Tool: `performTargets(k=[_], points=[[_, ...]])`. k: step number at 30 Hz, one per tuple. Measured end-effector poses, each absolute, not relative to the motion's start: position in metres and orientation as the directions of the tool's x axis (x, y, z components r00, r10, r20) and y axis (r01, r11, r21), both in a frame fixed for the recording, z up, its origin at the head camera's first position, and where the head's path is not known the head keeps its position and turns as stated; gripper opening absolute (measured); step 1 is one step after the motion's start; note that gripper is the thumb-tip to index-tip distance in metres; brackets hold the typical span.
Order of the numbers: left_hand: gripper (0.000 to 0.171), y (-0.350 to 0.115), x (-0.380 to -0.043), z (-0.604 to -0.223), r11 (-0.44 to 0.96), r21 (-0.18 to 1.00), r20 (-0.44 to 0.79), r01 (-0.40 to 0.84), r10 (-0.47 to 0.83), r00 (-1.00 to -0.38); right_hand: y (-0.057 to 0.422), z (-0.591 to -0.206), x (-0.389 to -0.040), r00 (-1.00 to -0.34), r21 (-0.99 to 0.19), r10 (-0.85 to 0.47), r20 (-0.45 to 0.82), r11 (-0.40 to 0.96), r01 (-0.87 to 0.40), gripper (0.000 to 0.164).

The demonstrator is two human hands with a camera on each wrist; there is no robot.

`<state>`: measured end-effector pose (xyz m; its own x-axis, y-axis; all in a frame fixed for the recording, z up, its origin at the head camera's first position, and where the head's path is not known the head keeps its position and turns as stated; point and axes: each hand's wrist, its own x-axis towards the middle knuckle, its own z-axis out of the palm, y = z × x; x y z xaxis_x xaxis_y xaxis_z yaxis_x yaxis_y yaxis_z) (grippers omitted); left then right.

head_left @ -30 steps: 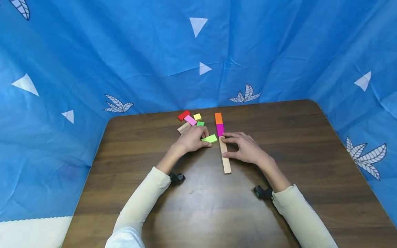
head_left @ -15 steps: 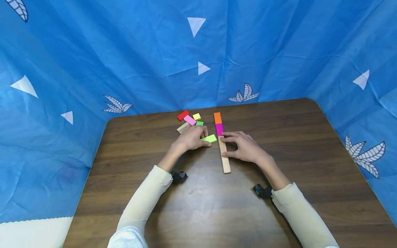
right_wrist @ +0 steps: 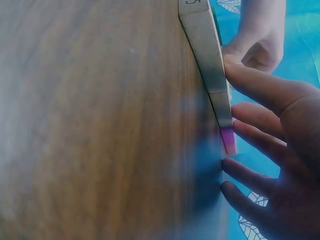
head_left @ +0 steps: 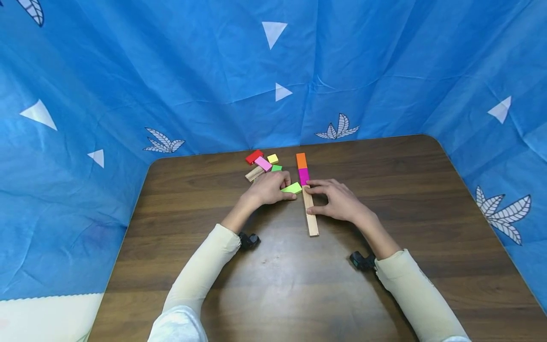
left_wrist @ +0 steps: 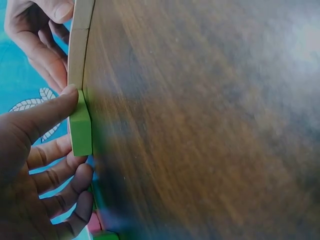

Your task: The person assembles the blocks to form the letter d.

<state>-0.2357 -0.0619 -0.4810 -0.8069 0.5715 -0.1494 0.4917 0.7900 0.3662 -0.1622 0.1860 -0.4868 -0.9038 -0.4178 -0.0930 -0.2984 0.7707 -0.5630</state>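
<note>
My left hand (head_left: 268, 188) pinches a lime green block (head_left: 292, 188) between thumb and fingers. One end of that block sits at the left side of a straight row, by the plain wooden blocks (head_left: 312, 223). Farther along the row lie a magenta block (head_left: 304, 176) and an orange block (head_left: 301, 160). From the right side, my right hand (head_left: 338, 202) touches the plain blocks, its thumb and fingers spread along them. A seam between two plain blocks (left_wrist: 77, 55) shows in the left wrist view. In the right wrist view the thumb (right_wrist: 250, 82) lies against a plain block's edge.
Behind my left hand is a loose group: a red block (head_left: 254, 157), a pink block (head_left: 263, 164), a yellow block (head_left: 272, 159), a green block (head_left: 277, 168) and a plain wooden block (head_left: 255, 173). A blue patterned cloth (head_left: 213, 95) hangs behind the brown table (head_left: 273, 294).
My left hand has slid slightly right with the lime green block, closing the small gap to the row. The right hand stays in place on the plain blocks.
</note>
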Motion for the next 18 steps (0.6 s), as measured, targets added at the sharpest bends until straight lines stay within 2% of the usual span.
performTargets(k=[9,18], points=[[0.04,-0.0644,-0.2413,-0.489,0.783,0.376,-0.141,0.495,0.577,-0.804,0.1844,-0.4847,-0.1641,-0.905,-0.566,-0.411,-0.109,0.774,-0.283,0.071],[0.038,-0.0626,-0.2338,-0.4801,0.791,0.373,-0.147,0.484,0.566,-0.811,0.1844,-0.4843,-0.1631,-0.906,-0.562,-0.408,-0.114,0.779,-0.28,0.071]])
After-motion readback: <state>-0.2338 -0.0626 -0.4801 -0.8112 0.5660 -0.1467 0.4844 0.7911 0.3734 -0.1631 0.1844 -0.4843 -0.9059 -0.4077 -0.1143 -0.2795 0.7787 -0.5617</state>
